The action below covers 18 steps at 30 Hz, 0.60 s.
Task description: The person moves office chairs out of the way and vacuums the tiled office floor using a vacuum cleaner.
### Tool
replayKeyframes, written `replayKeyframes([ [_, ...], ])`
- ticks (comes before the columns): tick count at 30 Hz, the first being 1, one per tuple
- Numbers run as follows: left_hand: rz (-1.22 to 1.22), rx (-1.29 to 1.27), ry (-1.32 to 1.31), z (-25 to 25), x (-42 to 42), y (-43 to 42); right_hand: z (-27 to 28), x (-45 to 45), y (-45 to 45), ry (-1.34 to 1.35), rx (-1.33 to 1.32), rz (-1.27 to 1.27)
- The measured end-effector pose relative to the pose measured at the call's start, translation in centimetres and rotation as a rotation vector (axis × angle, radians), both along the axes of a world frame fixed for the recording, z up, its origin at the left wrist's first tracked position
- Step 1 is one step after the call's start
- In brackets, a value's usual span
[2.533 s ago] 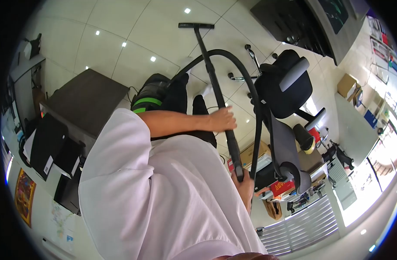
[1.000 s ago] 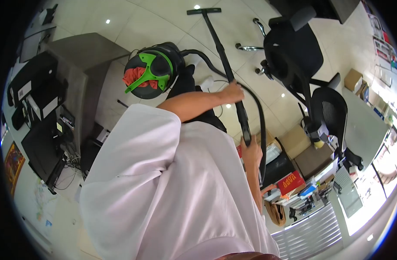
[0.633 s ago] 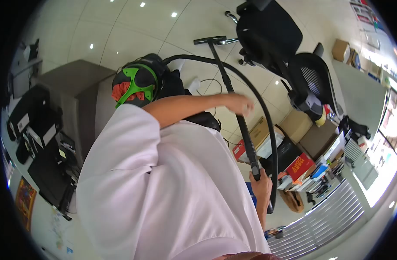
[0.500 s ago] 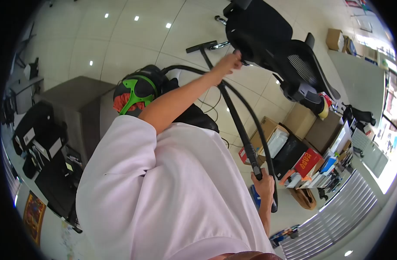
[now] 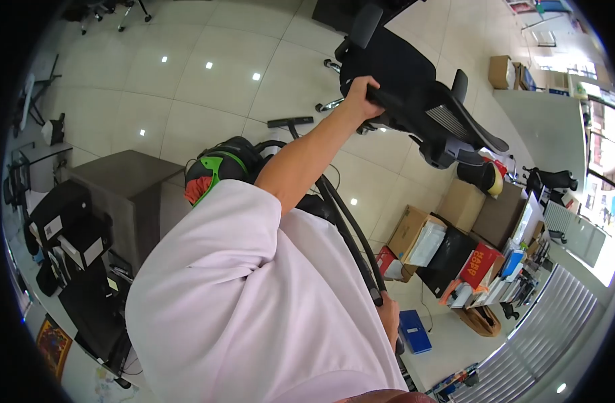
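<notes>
My left hand [image 5: 362,97] reaches forward across the view, its fingers closed on the edge of a black office chair [image 5: 395,67] by the seat. Low on the right, my right hand [image 5: 388,317] is wrapped around the handle end of a black vacuum cleaner wand [image 5: 348,238]. The wand slants up and left behind my left forearm to a flat floor head [image 5: 291,122] on the tiles. A black hose [image 5: 364,238] runs alongside it. Partly behind my left sleeve stands the black and green vacuum cleaner [image 5: 233,158], with red cloth showing on it.
A dark grey cabinet [image 5: 123,176] stands left of the vacuum cleaner. On the right are cardboard boxes [image 5: 408,232], a red box [image 5: 481,263] and a blue folder [image 5: 415,331]. A thin cord [image 5: 337,176] lies on the tiled floor.
My left hand has moved from a blurred reach beside the chair to a grip on it. My right hand has drawn the wand back towards me, and the floor head has come nearer.
</notes>
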State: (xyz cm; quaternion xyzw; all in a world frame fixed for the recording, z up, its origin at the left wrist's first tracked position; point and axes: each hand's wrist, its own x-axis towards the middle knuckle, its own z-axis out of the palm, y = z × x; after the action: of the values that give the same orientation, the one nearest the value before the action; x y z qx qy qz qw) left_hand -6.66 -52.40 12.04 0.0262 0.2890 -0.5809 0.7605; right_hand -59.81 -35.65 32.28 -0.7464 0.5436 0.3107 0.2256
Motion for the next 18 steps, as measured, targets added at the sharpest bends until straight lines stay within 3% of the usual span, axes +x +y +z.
replayKeyframes([
  [1,0.023,0.045,-0.016,1.7,-0.1,1.4,0.9,0.4,0.6,0.035,-0.017,-0.04],
  [4,0.026,0.228,0.04,0.8,0.5,1.3,1.9,-2.6,2.4,0.057,-0.048,-0.086],
  [13,0.041,0.167,-0.078,1.8,2.1,10.4,6.6,-10.9,4.6,0.041,-0.192,-0.381],
  [18,0.069,0.191,-0.159,-0.8,5.8,19.5,4.1,-14.9,3.2,-0.012,-0.228,-0.502],
])
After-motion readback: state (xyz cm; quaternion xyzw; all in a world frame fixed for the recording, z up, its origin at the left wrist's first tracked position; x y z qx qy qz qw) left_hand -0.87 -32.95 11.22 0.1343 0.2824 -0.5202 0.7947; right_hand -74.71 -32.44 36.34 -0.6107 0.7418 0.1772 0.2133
